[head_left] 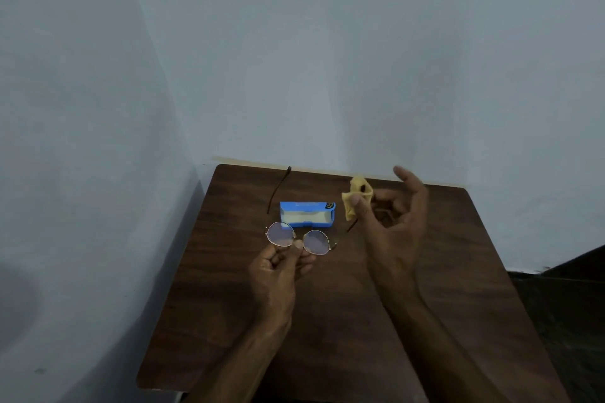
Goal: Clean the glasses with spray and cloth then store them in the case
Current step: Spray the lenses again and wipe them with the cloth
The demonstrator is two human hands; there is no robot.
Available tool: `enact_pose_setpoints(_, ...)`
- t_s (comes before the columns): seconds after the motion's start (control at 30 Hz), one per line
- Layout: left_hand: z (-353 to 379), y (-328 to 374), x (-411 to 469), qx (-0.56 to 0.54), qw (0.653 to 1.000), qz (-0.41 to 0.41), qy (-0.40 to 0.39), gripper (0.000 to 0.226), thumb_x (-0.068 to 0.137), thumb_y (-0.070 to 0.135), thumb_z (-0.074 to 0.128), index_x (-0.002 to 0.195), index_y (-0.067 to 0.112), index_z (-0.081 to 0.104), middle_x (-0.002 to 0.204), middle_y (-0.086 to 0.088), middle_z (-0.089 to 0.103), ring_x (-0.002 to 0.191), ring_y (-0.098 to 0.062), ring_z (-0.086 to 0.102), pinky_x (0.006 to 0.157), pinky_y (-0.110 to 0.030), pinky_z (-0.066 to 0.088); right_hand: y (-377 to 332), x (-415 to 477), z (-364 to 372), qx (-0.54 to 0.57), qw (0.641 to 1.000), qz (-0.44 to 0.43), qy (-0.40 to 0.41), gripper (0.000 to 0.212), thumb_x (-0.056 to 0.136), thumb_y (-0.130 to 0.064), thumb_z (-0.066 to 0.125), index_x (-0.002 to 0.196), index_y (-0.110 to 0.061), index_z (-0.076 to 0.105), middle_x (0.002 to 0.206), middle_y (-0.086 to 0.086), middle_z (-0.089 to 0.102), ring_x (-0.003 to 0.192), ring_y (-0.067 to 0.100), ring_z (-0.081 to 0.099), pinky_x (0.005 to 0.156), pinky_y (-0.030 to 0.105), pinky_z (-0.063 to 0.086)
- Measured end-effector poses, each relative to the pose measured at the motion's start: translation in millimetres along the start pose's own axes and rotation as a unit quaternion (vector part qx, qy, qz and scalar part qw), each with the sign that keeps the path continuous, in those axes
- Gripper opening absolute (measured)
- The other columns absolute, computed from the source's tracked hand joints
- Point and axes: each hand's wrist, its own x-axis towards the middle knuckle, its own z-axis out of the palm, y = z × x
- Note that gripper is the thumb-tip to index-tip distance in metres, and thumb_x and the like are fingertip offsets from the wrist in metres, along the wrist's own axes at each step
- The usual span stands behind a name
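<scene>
While the left hand [281, 267] pinches the round gold wire-rimmed glasses [296, 238] at the bridge, holding them over the dark wood-grain worktop [327, 321], the right hand [393, 222] pinches a small crumpled yellow cloth [355, 198] between thumb and forefinger, its other fingers [409, 178] loosely spread. Both temples are unfolded and point away from the person. Just beyond the lenses, the open blue rectangular case [307, 214] with pale lining lies on the worktop.

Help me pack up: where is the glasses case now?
Head view: the open blue case lies on the table near its far edge, just beyond the glasses the left hand holds, left of the yellow cloth.
</scene>
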Motion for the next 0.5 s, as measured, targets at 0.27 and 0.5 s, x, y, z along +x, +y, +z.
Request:
enact_pose_setpoints(0.27,0.0,0.1,6.4,-0.023,1.0,-0.001,-0.004,0.006,0.097,0.007,0.072,0.096,0.007,0.078,0.083,-0.012,0.082,0.075,-0.024,0.081,0.064,-0.024,0.062,-0.5,15.6,4.9,-0.01,1.0,0.008,-0.012,0.073,0.081,-0.025,0.088,0.143,-0.027,0.049,0.092,0.0,0.076,0.089,0.017,0.074,0.079,0.02,0.058)
enact_pose_setpoints(0.5,3.8,7.5,10.0,-0.07,0.997,-0.016,0.003,0.008,0.094,0.011,0.076,0.098,0.006,0.08,0.086,-0.015,0.082,0.077,-0.023,0.081,0.065,-0.026,0.064,40.2,-44.7,16.2,-0.026,0.995,0.075,-0.053,0.068,0.081,-0.007,0.087,0.136,-0.029,0.054,0.091,-0.009,0.073,0.084,0.009,0.071,0.076,0.034,0.059)
